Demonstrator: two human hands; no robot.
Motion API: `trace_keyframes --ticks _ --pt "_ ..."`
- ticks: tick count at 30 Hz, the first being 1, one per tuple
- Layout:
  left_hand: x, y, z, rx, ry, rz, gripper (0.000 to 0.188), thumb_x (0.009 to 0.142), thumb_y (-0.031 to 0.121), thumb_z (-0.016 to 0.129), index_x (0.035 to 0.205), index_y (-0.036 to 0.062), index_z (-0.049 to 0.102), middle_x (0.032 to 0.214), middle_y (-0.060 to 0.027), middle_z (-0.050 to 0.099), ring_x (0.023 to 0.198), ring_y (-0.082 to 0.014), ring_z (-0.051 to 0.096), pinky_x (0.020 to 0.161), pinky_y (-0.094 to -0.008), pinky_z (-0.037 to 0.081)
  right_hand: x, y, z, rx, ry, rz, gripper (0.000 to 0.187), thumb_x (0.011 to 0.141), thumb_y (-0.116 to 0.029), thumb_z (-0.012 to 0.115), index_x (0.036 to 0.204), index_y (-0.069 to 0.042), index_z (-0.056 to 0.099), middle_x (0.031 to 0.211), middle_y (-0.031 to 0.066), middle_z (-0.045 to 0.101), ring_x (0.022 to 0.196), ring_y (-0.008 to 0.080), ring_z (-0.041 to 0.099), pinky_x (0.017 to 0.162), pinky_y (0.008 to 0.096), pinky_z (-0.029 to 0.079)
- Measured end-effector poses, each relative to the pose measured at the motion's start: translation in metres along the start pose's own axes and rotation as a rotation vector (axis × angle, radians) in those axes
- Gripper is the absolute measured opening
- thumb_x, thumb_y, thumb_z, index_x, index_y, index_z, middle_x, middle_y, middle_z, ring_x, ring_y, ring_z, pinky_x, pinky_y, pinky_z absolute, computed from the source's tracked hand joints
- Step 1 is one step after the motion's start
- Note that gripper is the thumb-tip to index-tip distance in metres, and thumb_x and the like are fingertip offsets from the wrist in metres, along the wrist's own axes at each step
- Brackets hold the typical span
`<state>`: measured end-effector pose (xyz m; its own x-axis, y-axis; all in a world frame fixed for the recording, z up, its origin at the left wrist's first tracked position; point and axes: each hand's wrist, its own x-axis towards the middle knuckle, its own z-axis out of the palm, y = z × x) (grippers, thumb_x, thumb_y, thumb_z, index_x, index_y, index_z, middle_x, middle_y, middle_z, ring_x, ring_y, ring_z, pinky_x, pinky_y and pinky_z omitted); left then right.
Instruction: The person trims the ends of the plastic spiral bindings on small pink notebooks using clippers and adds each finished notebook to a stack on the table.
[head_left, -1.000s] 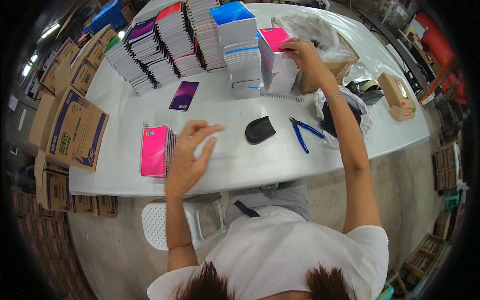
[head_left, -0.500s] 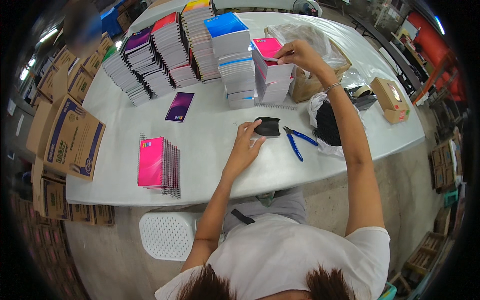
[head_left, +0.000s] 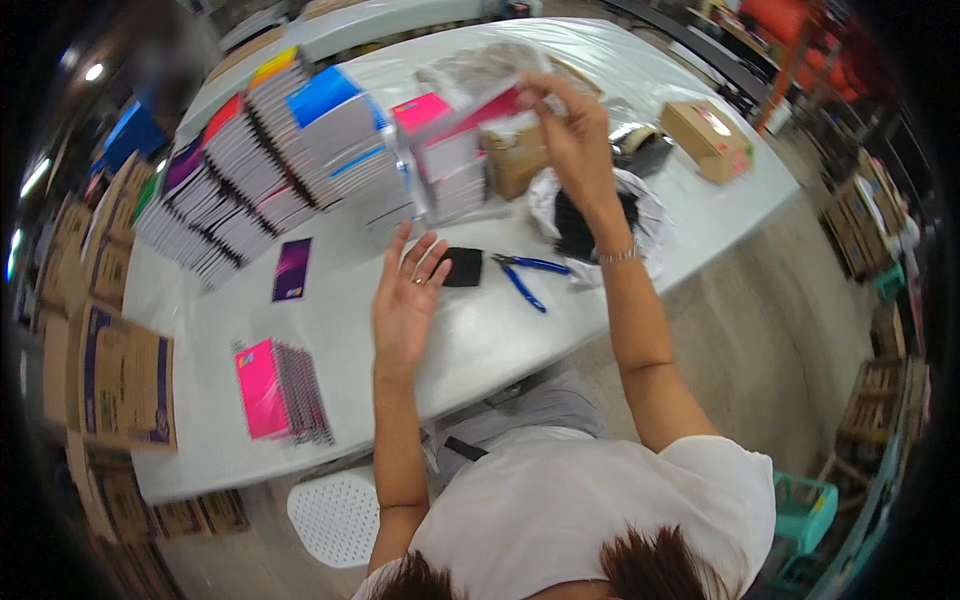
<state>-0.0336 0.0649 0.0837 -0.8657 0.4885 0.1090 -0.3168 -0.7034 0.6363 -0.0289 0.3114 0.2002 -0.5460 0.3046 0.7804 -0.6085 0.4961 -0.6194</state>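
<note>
Head view, the only one here: a pink-covered notebook (head_left: 470, 108) is pinched by its upper edge in the right hand (head_left: 575, 130), fingers closed on it, and it's held up above the short stack of pink notebooks (head_left: 450, 175) at the far side of the white surface (head_left: 330, 320). Its long axis is slanted, running down and to the left from the fingers. The left hand (head_left: 405, 300) is spread open, palm up-ish, nothing in it, hovering nearer the body and below-left of the lifted notebook, so the right hand is clearly the one on it. A small black pouch (head_left: 462, 267) is seen just beside the left fingertips, with blue-handled pliers (head_left: 525, 275) a bit further right.

Packaging-wise: tall slanted stacks of spiral notebooks (head_left: 270, 170) with blue, red and purple covers are lined up at far left, a lone purple cover (head_left: 292, 270) lies flat, a pink spiral pile (head_left: 275, 390) sits near the front edge. A small brown carton (head_left: 705, 138) is at far right, and printed cardboard boxes (head_left: 120, 385) are stacked off the left edge.
</note>
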Motion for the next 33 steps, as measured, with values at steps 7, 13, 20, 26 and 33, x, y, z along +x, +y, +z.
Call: trace_keyframes --ticks 7,13,20,26,33 --pt "-0.042 -0.043 0.001 -0.128 -0.42 -0.742 0.082 0.101 0.063 0.042 0.157 0.0042 0.031 0.116 -0.0129 0.057 0.089 -0.028 0.06 0.08 -0.047 0.052 -0.104 -0.028 -0.033 0.495 -0.593 0.234 0.009 0.09 -0.01 0.074 0.097 -0.006 0.077 0.094 0.0 0.076 0.091 0.0121 0.065 0.117 0.0416 0.031" --pt "-0.053 -0.042 -0.006 -0.178 -0.267 -0.625 0.06 0.105 0.045 0.049 0.144 -0.0002 0.043 0.108 -0.0126 0.06 0.073 -0.0221 0.062 0.061 -0.036 0.055 -0.137 -0.016 -0.06 0.477 -0.505 0.344 0.009 0.092 -0.008 0.07 0.093 -0.009 0.078 0.094 -0.0006 0.076 0.093 0.0123 0.067 0.121 0.0499 0.02" --pt "-0.045 -0.028 0.026 0.542 -0.284 -0.456 0.05 0.099 0.013 0.061 0.144 0.0027 0.042 0.12 -0.0118 0.06 0.105 -0.0232 0.064 0.098 -0.035 0.049 -0.154 -0.018 -0.085 0.274 -0.452 0.3 0.021 0.091 -0.013 0.072 0.111 -0.012 0.075 0.112 0.0025 0.074 0.103 0.0179 0.067 0.116 0.0446 0.029" --pt "-0.047 0.0 0.042 2.012 -0.358 0.042 0.046 0.089 -0.009 0.05 0.132 0.0063 0.053 0.125 -0.0113 0.058 0.117 -0.0308 0.055 0.116 -0.0493 0.026 -0.17 0.072 -0.126 -0.662 -0.174 0.275 0.034 0.084 -0.016 0.076 0.118 -0.017 0.071 0.125 0.0106 0.061 0.112 0.0345 0.054 0.096 0.0471 0.042" --pt "-0.057 -0.034 0.007 2.165 -0.243 0.171 0.048 0.081 -0.009 0.051 0.125 0.0082 0.056 0.126 -0.0073 0.056 0.127 -0.027 0.048 0.122 -0.0624 0.004 -0.193 0.12 -0.146 -0.841 -0.141 0.414 0.037 0.086 -0.021 0.077 0.121 -0.012 0.069 0.129 0.0144 0.053 0.115 0.0355 0.05 0.095 0.049 0.043"
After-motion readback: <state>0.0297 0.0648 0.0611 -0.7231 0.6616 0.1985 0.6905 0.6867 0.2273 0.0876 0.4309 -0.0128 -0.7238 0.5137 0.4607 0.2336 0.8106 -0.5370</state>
